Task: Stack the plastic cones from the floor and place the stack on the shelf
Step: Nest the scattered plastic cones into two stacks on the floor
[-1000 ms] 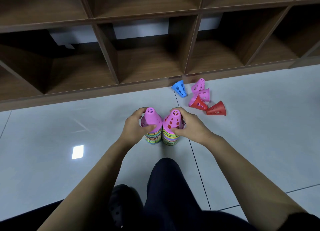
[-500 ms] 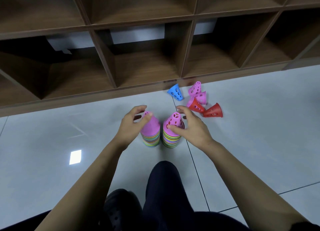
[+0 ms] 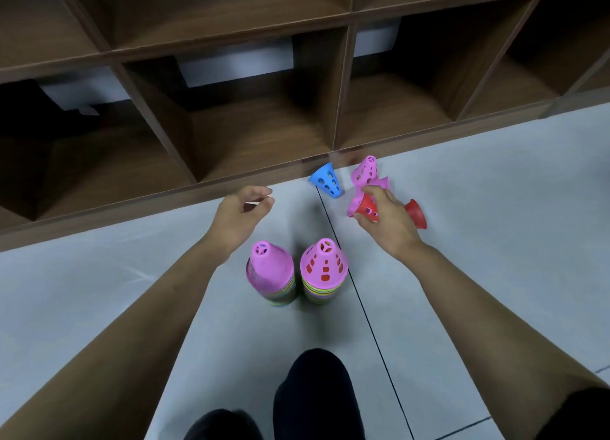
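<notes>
Two upright stacks of plastic cones stand side by side on the floor, the left stack (image 3: 269,271) and the right stack (image 3: 324,268), each topped by a pink cone. Beyond them lie loose cones: a blue cone (image 3: 325,183), a pink cone (image 3: 364,170) and a second red cone (image 3: 416,213). My right hand (image 3: 388,220) reaches over this group, its thumb and fingers curled round a red cone (image 3: 365,206). My left hand (image 3: 242,213) hovers past the left stack with loosely curled fingers and holds nothing. The wooden shelf (image 3: 340,86) runs along the far side.
The shelf has open cubbies at floor level, right behind the loose cones. Grey tiled floor (image 3: 495,241) spreads to both sides. My dark-trousered knee (image 3: 317,393) and a dark shoe (image 3: 221,426) are just below the stacks.
Both hands have let go of the two stacks and moved forward. My right hand went to the loose cones and closed on a red one; my left hand lifted away with nothing in it.
</notes>
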